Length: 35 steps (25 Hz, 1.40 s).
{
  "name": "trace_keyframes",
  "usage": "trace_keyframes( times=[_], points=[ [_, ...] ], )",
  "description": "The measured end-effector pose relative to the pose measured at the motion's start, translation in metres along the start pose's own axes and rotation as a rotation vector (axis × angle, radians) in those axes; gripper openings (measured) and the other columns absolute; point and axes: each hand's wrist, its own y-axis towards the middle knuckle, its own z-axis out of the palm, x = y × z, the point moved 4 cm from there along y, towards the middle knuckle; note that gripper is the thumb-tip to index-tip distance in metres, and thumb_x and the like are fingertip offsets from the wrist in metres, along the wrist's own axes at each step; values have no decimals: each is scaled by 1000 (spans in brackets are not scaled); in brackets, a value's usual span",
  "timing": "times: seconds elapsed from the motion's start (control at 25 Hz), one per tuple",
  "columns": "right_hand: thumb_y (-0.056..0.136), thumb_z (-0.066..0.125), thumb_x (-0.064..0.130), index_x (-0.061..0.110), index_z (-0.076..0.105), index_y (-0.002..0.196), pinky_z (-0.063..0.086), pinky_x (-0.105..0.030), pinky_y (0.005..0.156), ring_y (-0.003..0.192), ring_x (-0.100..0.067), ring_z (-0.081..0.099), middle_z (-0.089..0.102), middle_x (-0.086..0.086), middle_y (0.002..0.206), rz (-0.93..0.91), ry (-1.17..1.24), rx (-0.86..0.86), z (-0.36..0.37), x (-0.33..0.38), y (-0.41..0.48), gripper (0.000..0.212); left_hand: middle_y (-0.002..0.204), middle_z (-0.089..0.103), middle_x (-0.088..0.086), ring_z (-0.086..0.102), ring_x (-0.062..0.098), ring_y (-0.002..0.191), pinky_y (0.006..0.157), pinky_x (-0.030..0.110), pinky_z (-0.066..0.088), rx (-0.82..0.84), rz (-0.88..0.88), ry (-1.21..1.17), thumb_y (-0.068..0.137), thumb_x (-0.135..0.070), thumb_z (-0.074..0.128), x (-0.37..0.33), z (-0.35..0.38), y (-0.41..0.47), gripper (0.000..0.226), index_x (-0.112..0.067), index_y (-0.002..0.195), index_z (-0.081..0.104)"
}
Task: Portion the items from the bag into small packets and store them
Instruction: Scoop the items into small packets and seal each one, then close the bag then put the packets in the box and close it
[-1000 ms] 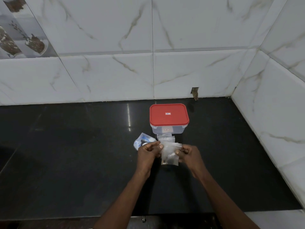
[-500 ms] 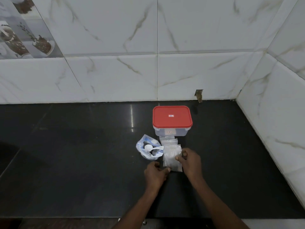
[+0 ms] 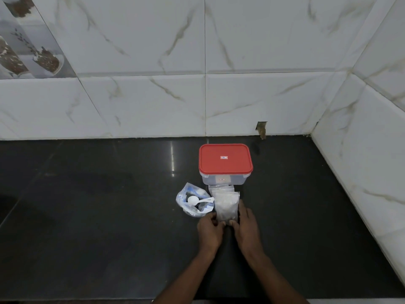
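Observation:
A small clear packet lies flat on the black counter, on top of a stack of similar packets. My left hand pinches its near left corner. My right hand rests along its right side, with the thumb on the near edge. To the left sits an open blue-and-clear bag with a white plastic spoon lying across its mouth. Just behind the packets stands a clear storage box with a red lid, closed.
White marble-look tiled walls close off the back and the right side. The counter's front edge runs along the bottom of the view. A small chipped hole shows in the back wall at counter level.
The packet, held up between both hands a second ago, now lies flat on the stack. Both hands have come down toward its near end, and the bag with the spoon is uncovered.

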Motion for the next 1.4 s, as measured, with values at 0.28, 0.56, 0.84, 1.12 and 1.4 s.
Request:
trace_keyframes(
  times=[0.28,0.56,0.84,1.12,1.4],
  points=[
    [95,57,15,4,19,152,23,-32,112,138,-31,31,33,-17,153,72,-42,-16,10,-3,1,70,80,75,6,70,22,77,79,36,54,-133,27,33,85,-8,70,10,-17,-14,5,-9,89,74],
    [94,57,20,6,42,143,30,-30,109,129,-29,43,43,-16,139,-54,43,-279,6,3,-15,53,106,62,6,60,26,99,91,34,47,-533,-11,-181,92,-20,69,-13,-103,1,24,-8,110,58],
    [70,77,18,17,72,79,28,-53,107,126,-33,45,59,-16,126,-540,-548,-277,24,86,33,10,99,75,18,70,34,99,81,32,51,-258,-30,61,86,-13,67,-16,-116,55,24,2,104,73],
    [43,88,27,16,71,62,41,-56,100,102,-30,62,64,-11,107,-432,-862,1,40,117,49,28,86,76,12,75,30,80,77,49,62,-198,-91,-105,83,-16,64,10,-120,55,25,-1,101,74],
    [50,88,33,19,69,68,46,-40,77,71,-25,59,65,-5,68,-425,-994,12,30,130,45,30,90,75,12,75,30,81,74,46,64,-146,-110,-235,88,-9,63,5,-123,50,9,-16,88,69]
  ],
)
